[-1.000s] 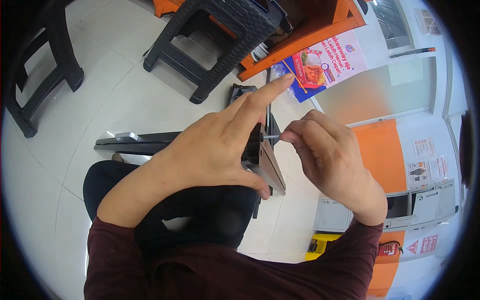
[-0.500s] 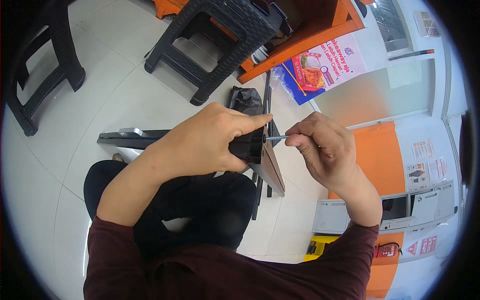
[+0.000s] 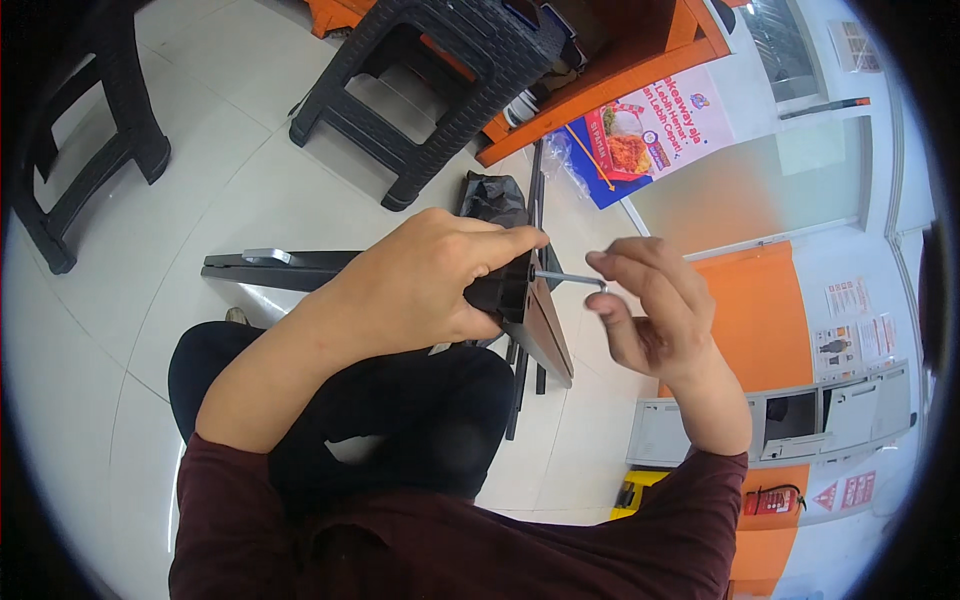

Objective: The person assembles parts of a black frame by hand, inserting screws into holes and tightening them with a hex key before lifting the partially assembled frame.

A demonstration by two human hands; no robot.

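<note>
My left hand (image 3: 425, 275) is wrapped around a black hollow-ended piece (image 3: 512, 288), its index finger stretched along the top edge. A thin metal hex key (image 3: 566, 276) sticks out of that piece's end, its bent tip pointing toward my right hand. My right hand (image 3: 660, 300) is at the key's bent end with index finger and thumb apart. The thumb tip is right by the bend; whether it touches cannot be made out. A flat panel with a dark edge (image 3: 548, 335) slants below the black piece.
A long black bar with a silver handle (image 3: 268, 257) lies left of my forearm. Black plastic stools (image 3: 400, 150) stand ahead, beside an orange shelf (image 3: 600, 95). A crumpled black bag (image 3: 494, 196) is just beyond my left hand. Grey lockers (image 3: 668, 432) stand at right.
My right thumb and index finger have come apart from their pinch on the hex key, uncovering its bent end. The black piece has shifted slightly to the right.
</note>
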